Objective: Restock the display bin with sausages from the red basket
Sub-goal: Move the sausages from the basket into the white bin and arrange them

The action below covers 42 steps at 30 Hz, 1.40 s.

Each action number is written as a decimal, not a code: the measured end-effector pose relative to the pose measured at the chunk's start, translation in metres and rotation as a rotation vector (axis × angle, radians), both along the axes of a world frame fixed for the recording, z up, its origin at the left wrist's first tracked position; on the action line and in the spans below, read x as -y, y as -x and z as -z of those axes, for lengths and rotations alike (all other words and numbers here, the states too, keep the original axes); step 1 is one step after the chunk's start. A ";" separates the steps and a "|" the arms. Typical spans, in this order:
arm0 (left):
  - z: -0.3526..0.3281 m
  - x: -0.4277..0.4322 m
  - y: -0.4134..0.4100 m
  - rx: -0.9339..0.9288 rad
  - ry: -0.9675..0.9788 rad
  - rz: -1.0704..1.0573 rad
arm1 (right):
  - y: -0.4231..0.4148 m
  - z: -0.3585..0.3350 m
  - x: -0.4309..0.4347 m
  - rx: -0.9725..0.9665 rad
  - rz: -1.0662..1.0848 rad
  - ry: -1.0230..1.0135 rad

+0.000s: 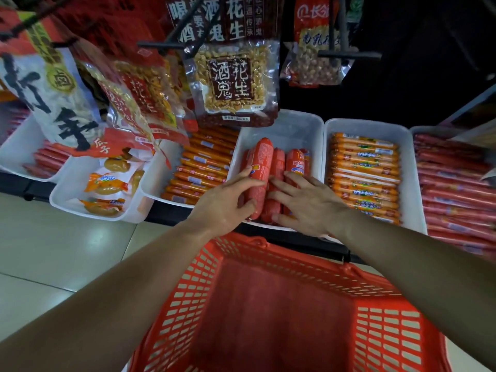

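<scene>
Far left: white tray (16,154) holding thin red sausage sticks (45,159), partly hidden by hanging snack bags (53,103). Next: white tray (67,194) with yellow-orange wrapped packets (106,183). Next: white tray (153,183) of slim orange sausages (200,170), laid in rows. Above, centre: clear peanut bag (233,79) hanging on a hook over the trays. Left hand (222,204): thumb and fingers curled round one thick red sausage (261,170), which lies lengthwise and raised on top of the others at the left side of the display bin (298,127). Display bin, white: thick red sausages (279,167) side by side in its near half, far half bare. Right hand (308,202): fingers straight and spread, resting flat on the sausages at the bin's near right. Red basket (389,331): just in front of the display bin, under both forearms, on pale floor tiles (67,251). Right of the display bin: white tray (408,183) packed with orange-and-yellow sausages (365,170). Far right: tray of thin red sausages (453,194), stacked; its edges are hard to make out.
</scene>
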State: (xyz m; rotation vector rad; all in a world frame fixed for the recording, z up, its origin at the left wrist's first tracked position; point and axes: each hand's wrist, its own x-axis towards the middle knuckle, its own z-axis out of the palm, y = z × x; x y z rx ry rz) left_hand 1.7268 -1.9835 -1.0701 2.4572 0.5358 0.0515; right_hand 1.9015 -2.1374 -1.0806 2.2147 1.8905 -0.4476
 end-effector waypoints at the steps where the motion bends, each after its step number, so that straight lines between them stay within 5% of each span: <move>1: 0.000 0.000 0.000 -0.008 0.007 0.003 | -0.001 -0.001 -0.001 0.012 -0.005 0.007; 18: 0.006 0.025 -0.024 -0.301 -0.211 0.084 | -0.012 -0.003 0.036 -0.013 0.147 -0.062; 30: 0.016 0.013 -0.023 -0.175 -0.225 0.075 | -0.012 0.009 0.016 -0.080 0.118 -0.072; 42: 0.014 0.005 -0.024 -0.307 -0.406 0.098 | -0.008 -0.001 -0.001 -0.156 0.090 -0.176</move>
